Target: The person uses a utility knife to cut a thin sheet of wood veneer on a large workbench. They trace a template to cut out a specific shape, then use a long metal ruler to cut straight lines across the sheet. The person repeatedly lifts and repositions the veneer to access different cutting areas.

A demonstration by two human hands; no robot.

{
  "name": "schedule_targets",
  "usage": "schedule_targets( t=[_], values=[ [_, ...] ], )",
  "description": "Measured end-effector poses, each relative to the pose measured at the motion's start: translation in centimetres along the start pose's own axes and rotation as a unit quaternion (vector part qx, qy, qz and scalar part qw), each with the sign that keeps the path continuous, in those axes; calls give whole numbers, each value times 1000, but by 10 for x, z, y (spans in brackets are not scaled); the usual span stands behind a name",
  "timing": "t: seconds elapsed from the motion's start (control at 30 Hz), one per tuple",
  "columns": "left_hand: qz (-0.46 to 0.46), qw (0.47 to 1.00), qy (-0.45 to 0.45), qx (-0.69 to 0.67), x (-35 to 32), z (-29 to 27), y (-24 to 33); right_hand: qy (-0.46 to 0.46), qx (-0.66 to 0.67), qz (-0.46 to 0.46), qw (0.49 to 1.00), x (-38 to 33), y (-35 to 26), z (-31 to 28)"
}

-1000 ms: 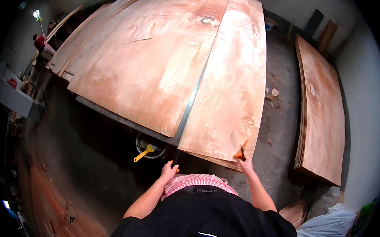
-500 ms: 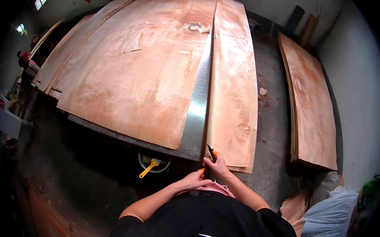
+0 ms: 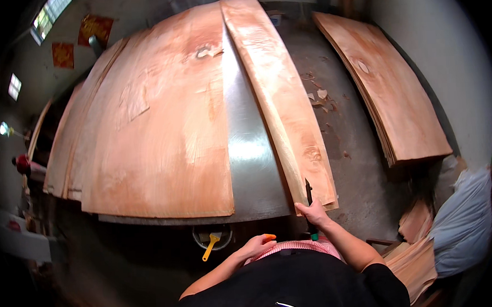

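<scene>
My right hand (image 3: 315, 214) is closed around a slim black tool, knife-like (image 3: 308, 192), its dark pointed end toward the far side and a green end below the hand. The same hand's thumb side meets the near corner of a narrow wood veneer sheet (image 3: 290, 104), whose left edge curls up. My left hand (image 3: 256, 246) is in front of my waist, touching no sheet, fingers loosely extended, with orange on a fingertip. Left of the narrow sheet lies a wide veneer sheet (image 3: 172, 129); a shiny metal tabletop (image 3: 251, 153) shows between the two.
Under the table's near edge, a yellow-handled scraper (image 3: 211, 247) rests on a round bucket (image 3: 228, 239). A veneer stack (image 3: 387, 90) stands to the right, past floor scraps (image 3: 322, 94). Pale blue sheeting (image 3: 464, 225) lies at lower right. Another person (image 3: 29, 166) is at far left.
The view has swung right. My hands have moved apart; the right has gone to the narrow sheet's near corner with the tool. That sheet's left edge now curls up and the metal gap is wider.
</scene>
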State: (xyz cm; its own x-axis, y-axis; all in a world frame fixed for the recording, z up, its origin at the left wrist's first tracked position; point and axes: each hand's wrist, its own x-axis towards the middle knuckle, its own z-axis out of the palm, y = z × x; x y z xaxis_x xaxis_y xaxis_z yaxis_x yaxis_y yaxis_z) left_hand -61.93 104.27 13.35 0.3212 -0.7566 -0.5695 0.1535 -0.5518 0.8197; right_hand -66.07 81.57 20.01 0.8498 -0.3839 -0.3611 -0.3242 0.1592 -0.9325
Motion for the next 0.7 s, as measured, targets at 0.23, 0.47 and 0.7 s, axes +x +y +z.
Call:
schedule_targets(
  t=[0.23,0.47,0.7],
  values=[
    [-22,1000,11,19,79,25,48,-104,321,33,941,4,6,-181],
    [-42,996,-15,80,194,112,157,-187,652,-106,727,-29,0,-381],
    [-45,989,-37,134,317,188,212,-156,724,-164,651,-44,-16,-545]
  ],
)
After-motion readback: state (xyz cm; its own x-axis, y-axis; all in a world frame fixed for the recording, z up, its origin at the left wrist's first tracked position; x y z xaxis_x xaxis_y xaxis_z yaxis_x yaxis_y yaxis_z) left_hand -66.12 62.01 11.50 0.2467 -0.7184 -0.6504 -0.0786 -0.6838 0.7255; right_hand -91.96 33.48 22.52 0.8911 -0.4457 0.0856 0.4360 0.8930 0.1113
